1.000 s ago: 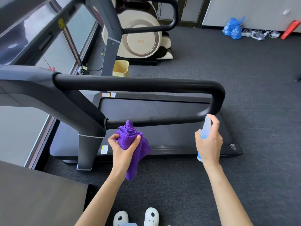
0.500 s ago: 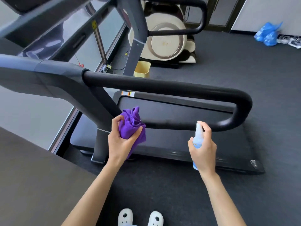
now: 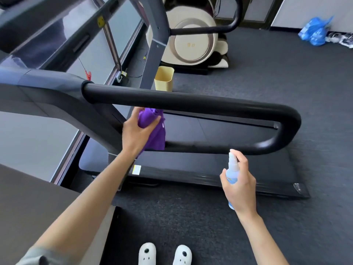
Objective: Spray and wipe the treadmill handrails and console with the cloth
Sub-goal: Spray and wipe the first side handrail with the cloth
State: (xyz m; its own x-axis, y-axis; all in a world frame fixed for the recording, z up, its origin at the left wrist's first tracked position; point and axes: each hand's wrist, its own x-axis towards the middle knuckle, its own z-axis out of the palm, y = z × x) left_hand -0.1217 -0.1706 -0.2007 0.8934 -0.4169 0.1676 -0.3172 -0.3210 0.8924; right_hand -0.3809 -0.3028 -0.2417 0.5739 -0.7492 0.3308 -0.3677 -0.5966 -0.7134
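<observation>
The left arm is stretched forward and up from the lower left, and the left hand (image 3: 138, 131) is raised between the two bars of the near handrail (image 3: 191, 102). A bunched purple cloth (image 3: 154, 129) is gripped in it, the fingers and thumb curled round the upper part while the rest hangs down to the lower bar; whether the cloth touches that bar cannot be told. The top of the cloth is hidden behind the upper bar.

The right arm is reached forward from the lower right with the wrist bent slightly up. A small spray bottle (image 3: 232, 175) of pale blue liquid is held upright in the right hand (image 3: 240, 184), the fingers wrapped round its body and the index finger curled over the white nozzle. The nozzle is just below the lower bar, near the bend of the handrail, and is not touching it.

The black belt (image 3: 210, 169) of the treadmill lies beyond the hands, on dark carpet (image 3: 286, 73). A yellow bin (image 3: 164, 79) stands behind the handrail, beside the far upright. Two white shoes (image 3: 165, 254) are seen at the bottom edge
</observation>
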